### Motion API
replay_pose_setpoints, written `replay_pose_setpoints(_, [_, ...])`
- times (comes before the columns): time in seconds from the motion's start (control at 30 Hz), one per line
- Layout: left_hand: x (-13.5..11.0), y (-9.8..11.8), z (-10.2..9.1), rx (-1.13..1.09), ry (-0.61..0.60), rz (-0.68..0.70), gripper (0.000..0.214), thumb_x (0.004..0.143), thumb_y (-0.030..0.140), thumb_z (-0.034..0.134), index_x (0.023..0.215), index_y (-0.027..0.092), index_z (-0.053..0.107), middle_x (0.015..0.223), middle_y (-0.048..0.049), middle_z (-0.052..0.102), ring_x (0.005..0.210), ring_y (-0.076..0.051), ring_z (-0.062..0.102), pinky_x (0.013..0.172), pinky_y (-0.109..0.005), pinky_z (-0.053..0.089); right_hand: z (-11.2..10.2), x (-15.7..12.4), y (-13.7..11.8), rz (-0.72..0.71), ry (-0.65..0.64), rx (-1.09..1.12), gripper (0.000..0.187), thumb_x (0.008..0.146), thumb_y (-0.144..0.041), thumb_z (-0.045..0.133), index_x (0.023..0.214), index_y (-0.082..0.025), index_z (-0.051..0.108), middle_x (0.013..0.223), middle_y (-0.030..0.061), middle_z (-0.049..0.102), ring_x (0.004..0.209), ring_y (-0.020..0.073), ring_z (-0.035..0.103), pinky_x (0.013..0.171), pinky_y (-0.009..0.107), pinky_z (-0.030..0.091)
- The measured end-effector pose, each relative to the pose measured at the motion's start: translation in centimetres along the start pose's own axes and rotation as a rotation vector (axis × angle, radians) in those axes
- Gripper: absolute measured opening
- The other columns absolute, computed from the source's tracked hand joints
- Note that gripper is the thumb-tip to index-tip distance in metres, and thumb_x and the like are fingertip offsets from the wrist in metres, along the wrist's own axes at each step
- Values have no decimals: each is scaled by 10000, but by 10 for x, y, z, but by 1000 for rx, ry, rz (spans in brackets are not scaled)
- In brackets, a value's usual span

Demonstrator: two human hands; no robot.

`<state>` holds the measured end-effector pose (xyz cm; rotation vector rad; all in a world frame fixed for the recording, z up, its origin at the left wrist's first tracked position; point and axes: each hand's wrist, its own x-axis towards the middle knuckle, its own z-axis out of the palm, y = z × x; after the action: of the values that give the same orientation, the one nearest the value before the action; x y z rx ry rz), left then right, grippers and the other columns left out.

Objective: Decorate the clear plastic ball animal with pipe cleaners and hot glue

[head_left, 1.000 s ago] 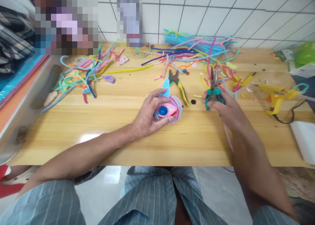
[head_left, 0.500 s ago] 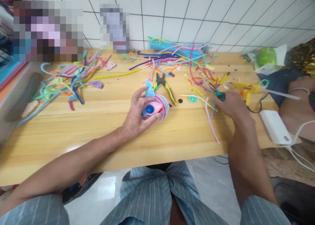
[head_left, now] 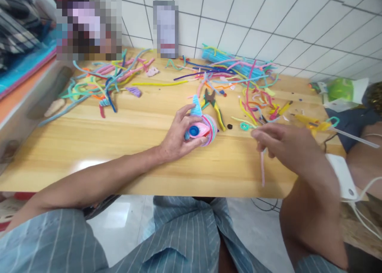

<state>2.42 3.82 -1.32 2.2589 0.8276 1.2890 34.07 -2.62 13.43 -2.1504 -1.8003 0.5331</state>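
Note:
My left hand [head_left: 182, 131] is closed around a rounded craft piece [head_left: 212, 129] wound from striped pastel pipe cleaners. It has a pink, eye-shaped patch with a blue round centre and a light-blue pointed part [head_left: 196, 106] on top. My right hand [head_left: 280, 143] is above the table to the right, fingers pinched together. A pale pink pipe cleaner [head_left: 262, 169] hangs down from under those fingers, its upper end hidden. Beside the fingertips lie a pale yellow pipe cleaner [head_left: 240, 119] and a small teal coil [head_left: 244, 126]. Yellow-and-black-handled pliers [head_left: 220, 116] rest just behind the craft piece.
Loose pipe cleaners [head_left: 104, 82] lie at the left, with a blue bundle [head_left: 221, 56] against the tiled wall. A phone-like object [head_left: 166, 28] leans there. Rightward are a yellow glue gun [head_left: 318, 122], a white power bank [head_left: 342, 175] with cables, and another person's arm [head_left: 358, 145].
My right hand has left the teal-handled tool and turned inward over the pale pink pipe cleaner, which has shifted and stands straighter. My left hand keeps its hold; the view has swung left.

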Motion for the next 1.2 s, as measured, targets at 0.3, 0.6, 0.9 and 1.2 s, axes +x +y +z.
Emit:
replay_pose_setpoints(0.3, [1,1,2,-14,3,-18,597,1067,642,809,1493,258,643,1713,-231,578,1721,-417,475,1343,-671,500,99,12,-54,-289,51,601,327,884,-501,862,1086,-292,712,915,-14,726,809,193,665,781,372,580])
replay_pose_setpoints(0.6, [4,-2,5,-55,26,1,553,1084,615,792,1490,277,629,1692,-223,603,1704,-403,519,1360,-645,494,119,30,-45,-203,-26,833,417,816,-548,913,1075,-303,699,1004,2,727,947,232,678,907,404,592])
replay_pose_setpoints(0.9, [9,4,6,-48,-52,-73,546,1086,576,807,1503,261,651,1736,-225,587,1712,-385,512,1352,-618,491,133,29,-39,-149,49,900,473,802,-614,935,1086,-311,710,1093,21,778,1033,264,729,983,434,626])
replay_pose_setpoints(1.2, [19,-16,1,-63,-140,-2,1086,871,915,865,1677,267,535,1800,-266,515,1758,-457,430,1407,-676,398,146,44,-27,-155,2,1031,538,816,-656,895,1202,-328,711,1349,55,846,1350,322,769,1195,523,623])
